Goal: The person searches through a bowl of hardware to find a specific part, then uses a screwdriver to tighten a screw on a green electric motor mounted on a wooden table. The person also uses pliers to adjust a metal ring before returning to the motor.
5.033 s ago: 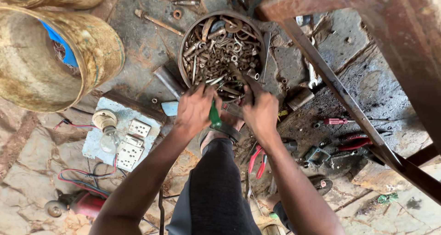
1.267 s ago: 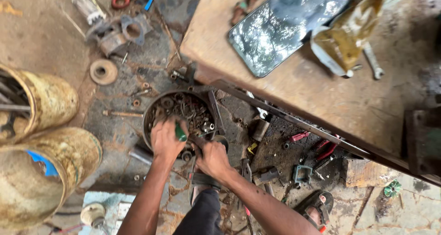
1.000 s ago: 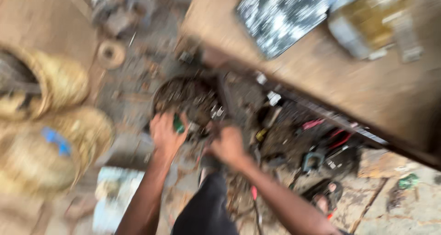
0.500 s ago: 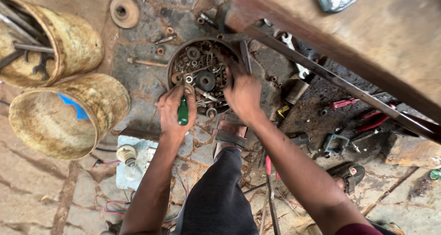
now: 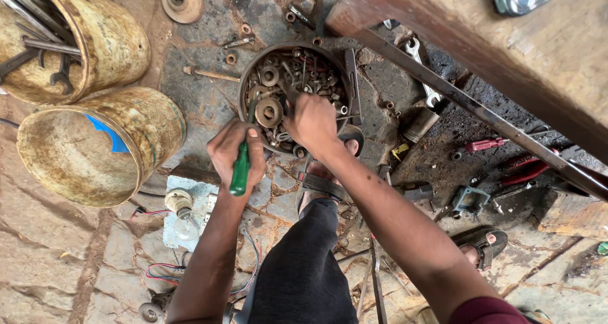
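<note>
Screwdriver (image 5: 240,167) gripped in left hand (image 5: 235,152), beside round parts tin (image 5: 248,78).

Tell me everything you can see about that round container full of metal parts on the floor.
The round metal container is shallow, rusty and dark, standing upright on the stained stone floor beside a wooden bench. It is heaped with washers, nuts, bolts and bearings. The right hand reaches into its near side. The left hand, gripping a green-handled screwdriver, rests at its near rim.

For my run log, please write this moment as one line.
left hand: holds green-handled screwdriver | right hand: inside round metal bowl of rusty nuts and washers | floor: stone
</note>
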